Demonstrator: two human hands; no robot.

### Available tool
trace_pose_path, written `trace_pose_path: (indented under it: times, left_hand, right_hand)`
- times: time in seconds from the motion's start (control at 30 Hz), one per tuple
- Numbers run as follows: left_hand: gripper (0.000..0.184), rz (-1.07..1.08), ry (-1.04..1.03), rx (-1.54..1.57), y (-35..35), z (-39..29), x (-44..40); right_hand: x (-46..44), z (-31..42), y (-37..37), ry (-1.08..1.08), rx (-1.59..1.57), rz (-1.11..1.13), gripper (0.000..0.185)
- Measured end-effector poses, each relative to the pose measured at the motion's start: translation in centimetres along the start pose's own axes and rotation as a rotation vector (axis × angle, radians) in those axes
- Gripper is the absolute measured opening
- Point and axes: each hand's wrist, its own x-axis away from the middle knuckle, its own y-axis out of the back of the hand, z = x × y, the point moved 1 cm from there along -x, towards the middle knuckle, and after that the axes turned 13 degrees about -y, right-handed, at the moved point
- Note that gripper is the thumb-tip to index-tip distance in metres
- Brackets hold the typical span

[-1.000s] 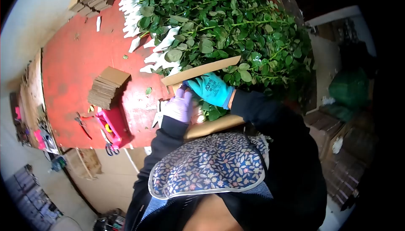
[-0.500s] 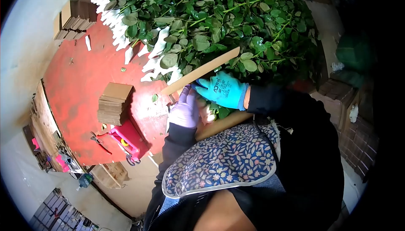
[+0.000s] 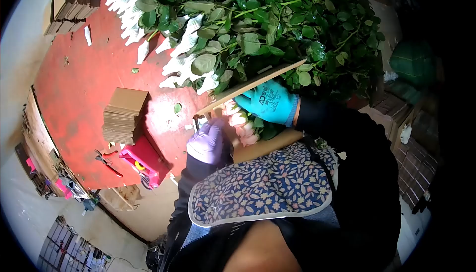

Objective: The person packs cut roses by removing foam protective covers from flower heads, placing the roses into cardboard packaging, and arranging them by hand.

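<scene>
My left hand, in a pale purple glove, is closed beside the near-left end of a cardboard sheet; what its fingers hold is too small to tell. A small metallic thing shows just above its fingers. My right hand, in a teal glove, is closed on the upper edge of the cardboard sheet. Pink roses with green leaves lie below that hand, between the raised edge and a lower cardboard edge near my apron.
Leafy stems with white net sleeves fill the back of the red table. To the left are a cardboard stack, a pink holder, red-handled pliers and more folded cardboard.
My left hand has drawn down and away from my right hand, which stays at the cardboard edge. The sheet has tilted, and more of the pink roses shows.
</scene>
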Motion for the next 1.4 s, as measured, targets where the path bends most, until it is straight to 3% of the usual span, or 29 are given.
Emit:
trace_pose_path:
  times: [0.1,0.17,0.23,0.37,0.4,0.43,0.6,0.7,0.77,0.87,1.0,1.03,1.13,1.17,1.27,1.4]
  left_hand:
    - [0.032,-0.074,-0.047,-0.057,-0.3,1.6,0.6]
    - [0.029,-0.123,-0.043,-0.057,0.1,2.2,0.6]
    - [0.027,-0.166,-0.014,-0.119,0.4,2.9,1.0]
    - [0.025,-0.220,0.048,-0.037,0.7,3.7,1.2]
    - [0.025,-0.215,0.027,-0.063,0.5,4.1,1.2]
    - [0.024,-0.190,0.019,-0.079,0.3,4.2,1.1]
    - [0.027,-0.146,-0.031,-0.072,-1.1,4.5,-0.2]
    - [0.026,-0.104,-0.117,-0.006,-2.0,4.9,-2.4]
    - [0.025,-0.142,-0.180,0.034,-3.5,6.0,-3.7]
    - [0.016,-0.012,-0.189,-0.013,-5.4,7.7,-4.9]
    - [0.012,0.007,-0.164,0.029,-6.4,8.1,-5.0]
    - [0.012,-0.017,-0.152,0.032,-6.4,8.1,-5.0]
    - [0.011,-0.057,-0.206,0.122,-6.3,8.4,-4.9]
    - [0.011,-0.094,-0.192,0.120,-6.5,8.6,-4.7]
    - [0.012,0.041,-0.191,0.080,-7.0,9.1,-4.7]
    - [0.019,-0.050,-0.259,0.016,-6.6,8.9,-3.4]
  right_hand:
    - [-0.3,0.0,-0.2,-0.023,0.070,-0.055,0.042]
    - [-0.9,-0.2,-0.1,-0.052,0.078,-0.109,0.044]
    - [-1.3,-0.3,-0.6,-0.068,-0.040,0.042,0.047]
    - [-2.4,-1.1,-4.6,-0.081,-0.110,-0.073,0.045]
    - [-2.7,-1.2,-5.0,-0.097,-0.139,-0.001,0.042]
    - [-3.2,-1.3,-5.3,-0.058,-0.152,-0.128,0.037]
    - [-5.0,-1.6,-5.6,-0.114,-0.248,0.166,0.032]
    - [-5.6,-2.5,-6.7,-0.044,-0.437,0.085,0.032]
    - [-5.9,-2.8,-7.0,-0.036,-0.473,0.146,0.032]
    - [-5.7,-3.3,-7.4,-0.050,-0.583,0.161,0.034]
    - [-5.4,-2.8,-3.2,0.044,-0.605,0.118,0.033]
    - [-5.4,-2.3,-1.7,0.125,-0.505,-0.009,0.027]
    - [-4.1,-1.8,-0.7,0.155,-0.329,0.188,0.011]
    - [-3.8,-1.1,-0.6,0.157,-0.238,0.311,0.012]
    - [-2.8,-0.1,-2.7,0.187,-0.182,0.348,0.014]
    - [-2.4,0.6,-2.6,0.197,-0.181,0.257,0.017]
